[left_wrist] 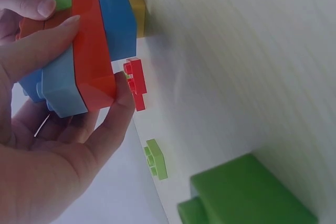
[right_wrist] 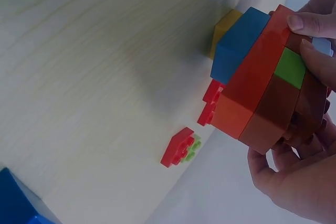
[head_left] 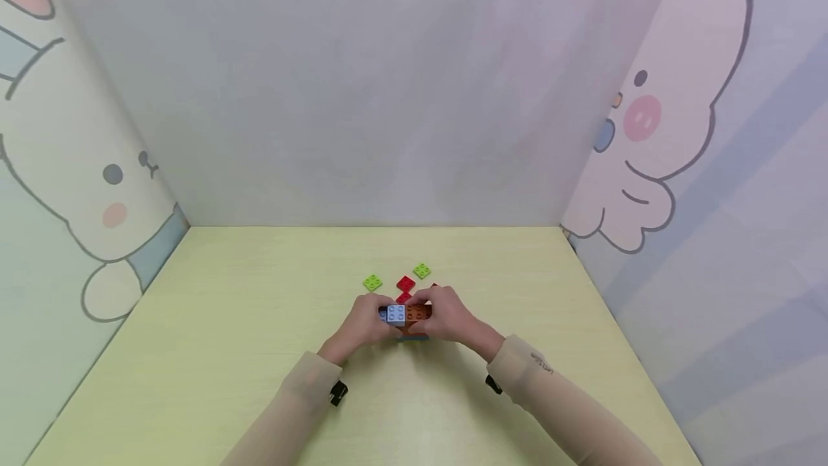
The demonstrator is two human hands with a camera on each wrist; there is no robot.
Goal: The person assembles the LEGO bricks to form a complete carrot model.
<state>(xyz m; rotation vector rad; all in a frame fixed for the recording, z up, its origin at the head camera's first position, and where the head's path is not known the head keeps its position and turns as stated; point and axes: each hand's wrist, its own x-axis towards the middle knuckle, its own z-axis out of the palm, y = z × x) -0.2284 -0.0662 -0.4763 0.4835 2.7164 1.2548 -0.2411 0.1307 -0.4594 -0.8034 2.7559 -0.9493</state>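
Head view: two hands pinching one chunky brick build from both ends

So the person's left hand (head_left: 366, 322) and right hand (head_left: 451, 316) are gripping the same brick stack (head_left: 416, 331) around the middle of the pale yellow table (head_left: 259, 272). Both hands are curling round it, thumbs on the near side, fingers reaching round to the far side. My guess: the build is looking wider up top than at its base, so holding one end alone would probably be tipping it.

In the left wrist view, a long orange brick (left_wrist: 93, 43) is sitting on a shorter blue brick (left_wrist: 119, 24), with a yellow brick (left_wrist: 135, 11) lowest. Can't really tell if the yellow one is touching the table. One left fingertip is pressing the orange end, likely bracing that layer.

Over in the right wrist view, a small green brick (right_wrist: 290, 68) is sitting between brown bricks (right_wrist: 270, 109), right above the orange. A light blue brick (head_left: 396, 315) is filling the left side up top, right between the hands.

Loose red plates (head_left: 405, 284) and lime plates (head_left: 371, 282) are lying just beyond the stack, studs facing up, which is probably handy for grabbing.
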